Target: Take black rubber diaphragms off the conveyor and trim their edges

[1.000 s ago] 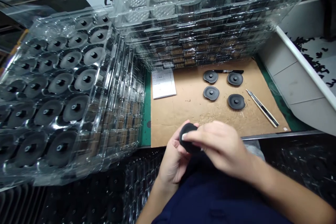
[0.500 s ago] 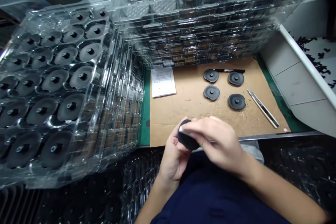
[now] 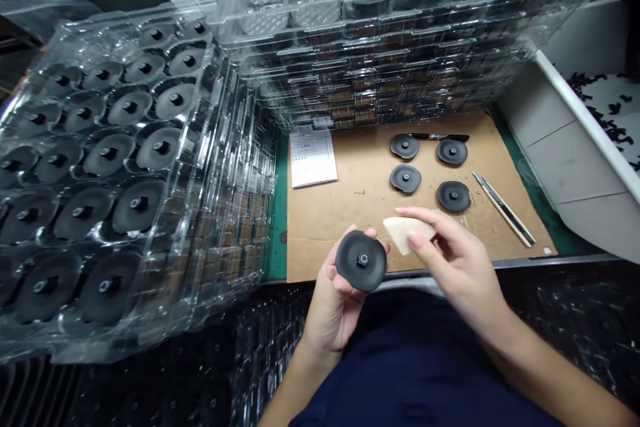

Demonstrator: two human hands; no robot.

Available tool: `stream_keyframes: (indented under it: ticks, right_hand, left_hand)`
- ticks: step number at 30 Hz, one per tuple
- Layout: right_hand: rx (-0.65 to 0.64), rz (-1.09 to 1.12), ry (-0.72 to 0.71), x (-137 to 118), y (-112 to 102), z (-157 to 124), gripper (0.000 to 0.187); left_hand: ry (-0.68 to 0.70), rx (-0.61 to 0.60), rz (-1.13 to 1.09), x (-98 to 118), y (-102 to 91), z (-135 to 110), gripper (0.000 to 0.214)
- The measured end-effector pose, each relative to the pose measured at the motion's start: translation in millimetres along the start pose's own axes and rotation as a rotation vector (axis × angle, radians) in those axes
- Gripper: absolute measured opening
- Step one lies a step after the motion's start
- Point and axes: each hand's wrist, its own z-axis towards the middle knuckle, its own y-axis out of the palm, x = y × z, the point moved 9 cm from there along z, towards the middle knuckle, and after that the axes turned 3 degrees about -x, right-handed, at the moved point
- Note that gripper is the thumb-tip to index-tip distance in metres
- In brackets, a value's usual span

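Observation:
My left hand (image 3: pixel 330 300) holds a black rubber disc (image 3: pixel 361 260) on its fingers, with the disc's central stud facing up. My right hand (image 3: pixel 457 263) is apart from the disc, just to its right, and pinches a pale, soft-looking pad (image 3: pixel 407 232) between thumb and fingers. Several similar black discs (image 3: pixel 453 196) lie on a cardboard sheet (image 3: pixel 360 217) beyond my hands. The pad's material is hard to tell.
Clear plastic trays (image 3: pixel 110 160) holding black discs lie to the left, and a tall tray stack (image 3: pixel 380 47) stands behind the cardboard. A black marker (image 3: pixel 443 137), a utility knife (image 3: pixel 504 217) and a printed paper (image 3: pixel 313 159) lie on the cardboard. A white bin (image 3: pixel 600 113) holding black scraps stands right.
My right hand has lifted off the disc and moved right, showing the pale pad. The disc's studded face now shows upward in my left hand.

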Motion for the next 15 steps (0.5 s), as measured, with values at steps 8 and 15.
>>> stream_keyframes:
  ticks: [8,15]
  right_hand:
    - [-0.338,-0.165,-0.474,-71.6,56.1,-2.5,0.023]
    - [-0.307,-0.161,-0.645,-79.3,35.6,-16.6,0.026]
  left_hand:
    - [0.103,0.013,0.01,10.9,3.8,-2.4,0.053]
    - [0.144,-0.098,0.053,23.0,25.2,-4.8,0.055]
